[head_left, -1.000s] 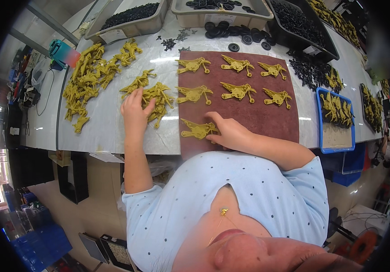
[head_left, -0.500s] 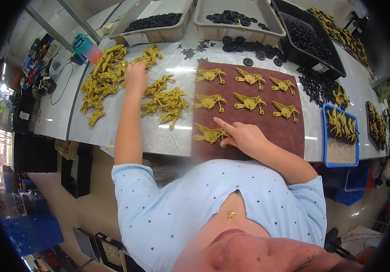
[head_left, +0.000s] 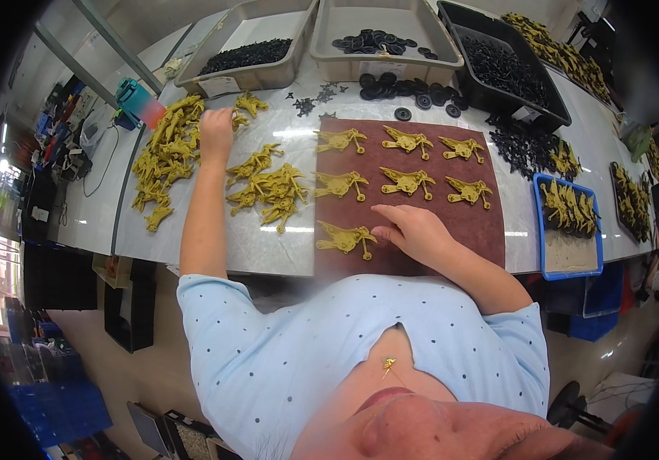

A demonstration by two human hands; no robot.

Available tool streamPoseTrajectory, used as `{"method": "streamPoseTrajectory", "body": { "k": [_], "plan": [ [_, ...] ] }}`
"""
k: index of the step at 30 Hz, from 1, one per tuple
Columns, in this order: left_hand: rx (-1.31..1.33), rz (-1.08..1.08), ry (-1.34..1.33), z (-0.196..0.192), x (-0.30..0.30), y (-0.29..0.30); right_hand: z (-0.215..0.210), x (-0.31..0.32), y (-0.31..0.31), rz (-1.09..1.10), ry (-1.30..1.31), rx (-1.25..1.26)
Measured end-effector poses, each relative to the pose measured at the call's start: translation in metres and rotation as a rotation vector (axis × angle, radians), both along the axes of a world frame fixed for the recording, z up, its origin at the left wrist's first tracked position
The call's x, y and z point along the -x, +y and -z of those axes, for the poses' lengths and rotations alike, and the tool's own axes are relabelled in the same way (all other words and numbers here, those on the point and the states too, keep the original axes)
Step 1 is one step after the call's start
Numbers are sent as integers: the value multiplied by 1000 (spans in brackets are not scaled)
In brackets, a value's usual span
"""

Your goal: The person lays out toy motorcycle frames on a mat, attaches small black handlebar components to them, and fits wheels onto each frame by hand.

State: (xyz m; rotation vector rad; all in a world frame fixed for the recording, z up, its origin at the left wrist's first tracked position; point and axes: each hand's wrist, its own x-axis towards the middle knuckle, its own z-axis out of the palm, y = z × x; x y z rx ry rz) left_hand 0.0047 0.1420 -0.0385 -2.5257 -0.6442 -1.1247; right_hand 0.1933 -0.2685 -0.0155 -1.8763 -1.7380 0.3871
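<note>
My left hand (head_left: pixel 216 138) reaches to the far end of a heap of yellow plastic parts (head_left: pixel 167 146). Its fingers look curled together; their tips, and anything between them, are hidden. A smaller cluster of the same parts (head_left: pixel 272 188) lies nearer me. On a dark red mat (head_left: pixel 429 222), several yellow parts (head_left: pixel 408 181) are laid apart in rows. My right hand (head_left: pixel 420 234) is over the mat with index finger and thumb apart, holding nothing. Its thumb is beside the nearest yellow part (head_left: pixel 345 238); whether they touch I cannot tell.
Beyond the mat are two grey bins (head_left: pixel 249 75) (head_left: pixel 452 61) and a black bin (head_left: pixel 548 115) of small black parts. Loose black wheels (head_left: pixel 402 114) lie before them. A blue-rimmed tray (head_left: pixel 567 264) is at right, a teal bottle (head_left: pixel 134 100) at left.
My right hand has drawn slightly away from the nearest yellow part on the mat, which shows more fully now. My left hand stays by the heap. The whole view has shifted slightly.
</note>
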Motion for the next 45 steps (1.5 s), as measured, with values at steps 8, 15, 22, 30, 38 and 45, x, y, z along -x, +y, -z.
{"method": "streamPoseTrajectory", "body": {
  "k": [8,15,22,30,38,45],
  "plan": [
    [391,118,-211,-59,1,-64,-13,-3,24,39,182,-132],
    [548,-171,379,-25,13,-61,-6,-7,21,0,186,-135],
    [671,-138,515,-1,1,-35,-13,-4,12,43,175,-133],
    [1315,688,-532,-61,-23,-137,-10,-17,18,152,524,-146],
    [1848,1100,-647,-35,-32,-251,-19,-13,24,-34,1672,171],
    [627,547,-252,-37,-43,-281,-10,-7,9,-44,1522,173]
  ]
}}
